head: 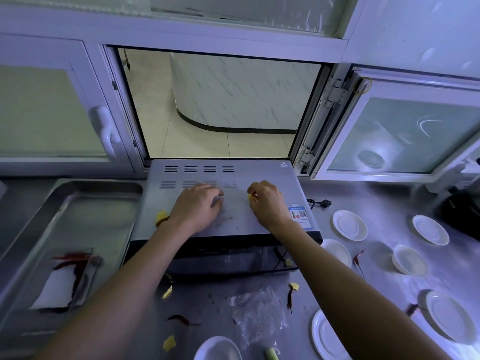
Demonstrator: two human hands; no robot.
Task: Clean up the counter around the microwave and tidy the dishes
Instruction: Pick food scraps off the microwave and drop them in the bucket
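Both my hands rest on top of the grey microwave [233,222]. My left hand [198,203] lies palm down with its fingers curled over the lid; whether it holds anything is hidden. My right hand [267,201] pinches a small yellow scrap [251,198] between thumb and fingers. Another yellow scrap [161,217] lies at the microwave's left edge by my left wrist. White saucers [349,226] and small bowls [409,259] are scattered on the steel counter [384,203] to the right. Dried red chillies [290,298], yellow scraps [169,342] and a crumpled clear plastic bag [257,315] litter the counter in front.
A steel tray [39,222] on the left holds a clear dish with dried chillies [75,268]. An open hatch [220,105] is behind the microwave, its window leaf [402,131] swung out at the right. The microwave's plug [324,203] lies on the counter. A dark object [465,211] sits at far right.
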